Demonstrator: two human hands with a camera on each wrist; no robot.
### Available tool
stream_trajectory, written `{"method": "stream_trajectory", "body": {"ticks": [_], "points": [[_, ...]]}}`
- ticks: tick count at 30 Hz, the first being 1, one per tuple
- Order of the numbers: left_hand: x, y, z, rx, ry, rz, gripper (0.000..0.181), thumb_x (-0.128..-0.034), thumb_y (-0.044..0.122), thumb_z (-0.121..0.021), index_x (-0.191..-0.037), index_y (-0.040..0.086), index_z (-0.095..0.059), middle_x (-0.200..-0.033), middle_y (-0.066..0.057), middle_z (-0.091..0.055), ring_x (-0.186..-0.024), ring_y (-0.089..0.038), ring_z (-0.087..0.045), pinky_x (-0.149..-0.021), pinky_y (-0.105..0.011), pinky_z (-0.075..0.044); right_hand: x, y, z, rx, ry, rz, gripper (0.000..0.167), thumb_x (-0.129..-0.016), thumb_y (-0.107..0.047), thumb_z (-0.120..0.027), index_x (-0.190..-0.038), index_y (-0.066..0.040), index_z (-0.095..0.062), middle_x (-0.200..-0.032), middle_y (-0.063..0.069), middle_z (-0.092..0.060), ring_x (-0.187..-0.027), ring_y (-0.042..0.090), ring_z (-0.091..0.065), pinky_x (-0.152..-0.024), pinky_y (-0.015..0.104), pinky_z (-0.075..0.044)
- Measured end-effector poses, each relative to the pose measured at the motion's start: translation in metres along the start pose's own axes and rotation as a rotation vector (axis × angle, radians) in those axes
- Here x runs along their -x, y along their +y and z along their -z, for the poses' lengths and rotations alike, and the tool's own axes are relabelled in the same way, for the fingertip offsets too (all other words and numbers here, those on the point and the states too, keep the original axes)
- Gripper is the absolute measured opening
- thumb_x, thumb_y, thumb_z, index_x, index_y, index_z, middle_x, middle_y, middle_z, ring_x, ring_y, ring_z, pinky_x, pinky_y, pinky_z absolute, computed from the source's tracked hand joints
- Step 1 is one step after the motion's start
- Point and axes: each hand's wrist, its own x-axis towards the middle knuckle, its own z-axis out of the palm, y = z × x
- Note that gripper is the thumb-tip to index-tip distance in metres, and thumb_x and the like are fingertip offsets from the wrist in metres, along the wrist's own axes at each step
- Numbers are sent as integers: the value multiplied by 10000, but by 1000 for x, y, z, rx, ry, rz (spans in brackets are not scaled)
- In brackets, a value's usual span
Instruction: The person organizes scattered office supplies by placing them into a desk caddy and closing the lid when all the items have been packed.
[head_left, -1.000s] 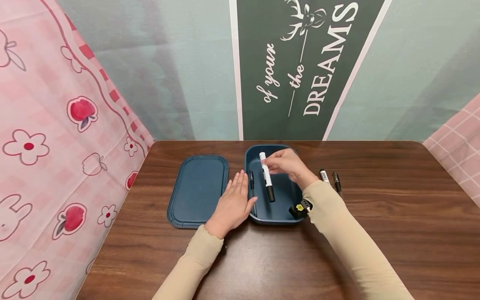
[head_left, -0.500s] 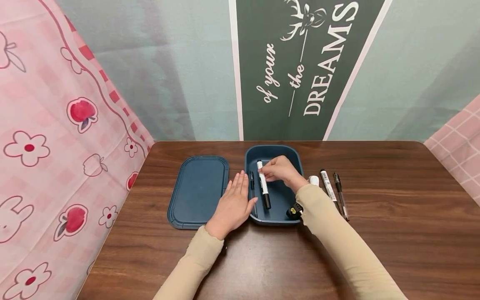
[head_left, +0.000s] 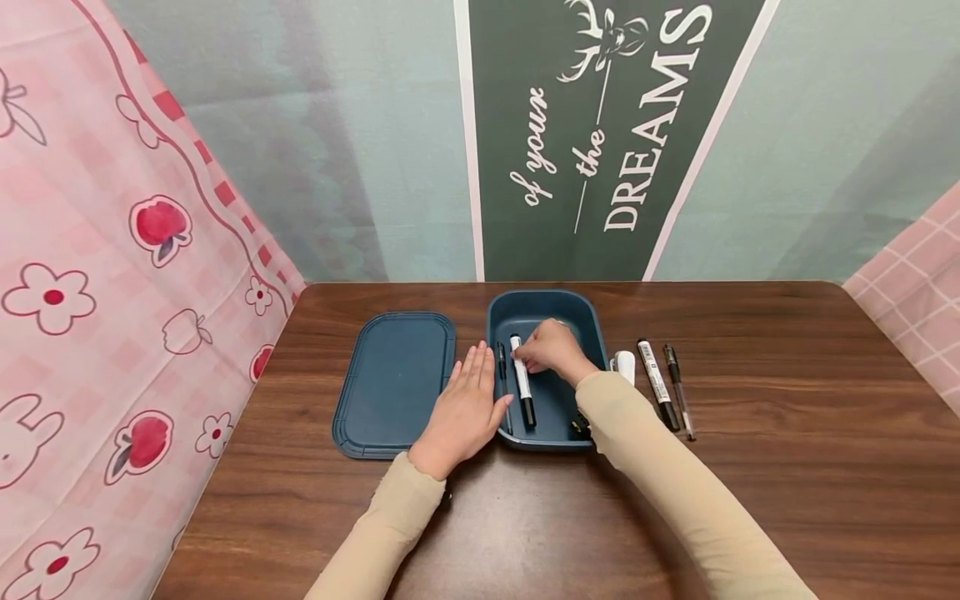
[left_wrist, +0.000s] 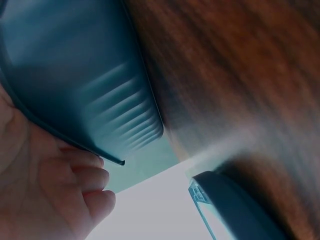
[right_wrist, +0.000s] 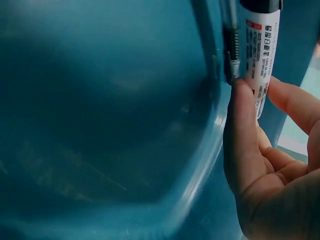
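A: How would the blue box (head_left: 549, 429) be expected to handle?
B: It is judged stiff and light, easily nudged out of place, and best held by its rim. At its left side the rim is touched by the left hand (head_left: 461, 412), with the fingers laid straight.
A: And what is held by the right hand (head_left: 552, 348)?
B: A white marker (head_left: 522, 379) is pinched there between thumb and fingers, inside the box. It is probably light, rigid and smooth, so a roll could be expected if the pinch were loosened; it is best taken at mid-barrel. Whether the box floor is touched by it cannot be told.
A: How many of each are counted?
B: On one wooden table (head_left: 795, 417), one box and, to its left, one lid (head_left: 397, 383). Two markers are counted: the pinched one and a second marker (head_left: 654, 375) on the table. Two pens: a dark pen (head_left: 503, 367) just beside the pinched marker, and a second pen (head_left: 679, 392) on the table. Lastly, one small white object (head_left: 624, 365), partly hidden by a sleeve (head_left: 626, 417).
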Motion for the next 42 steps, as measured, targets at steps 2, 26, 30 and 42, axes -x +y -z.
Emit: {"method": "stream_trajectory", "body": {"ticks": [2,26,30,42], "points": [[0,0,0,0,2,-2,671,-1021,399,-361,-1482,-48,-163,-1548,-191,-113,-1429,-264,-101,-1147,-399,-152,0,0,-2,9,-7,4,151,-800,-88,-730,-788,62,-730,-651,84,-673,-520,89,-627,-549,240,-553],[0,-2,-2,2,17,-23,671,-1021,391,-367,-1473,-67,-174,-1540,-208,-123,-1426,-284,-124,-1144,-410,-162,-1,0,-10,55,-24,-22,155,-802,-79,-711,-699,37,-705,-607,70,-656,-502,102,-632,-539,253,-554],[0,-2,-1,8,14,-20,672,-1021,390,-368,-1473,-67,-170,-1541,-208,-120,-1427,-280,-114,-1144,-411,-160,-1,0,-11,53,-22,-31,155,-804,-80,-714,-704,38,-702,-619,75,-656,-507,101,-632,-538,246,-552],[-1,-1,-3,9,7,-12,674,-1021,396,-365,-1475,-63,-169,-1542,-210,-131,-1428,-273,-111,-1144,-406,-162,0,-1,-11,35,-21,-48,182,-800,-86,-731,-684,45,-682,-633,93,-656,-539,135,-651,-551,265,-559]]}}
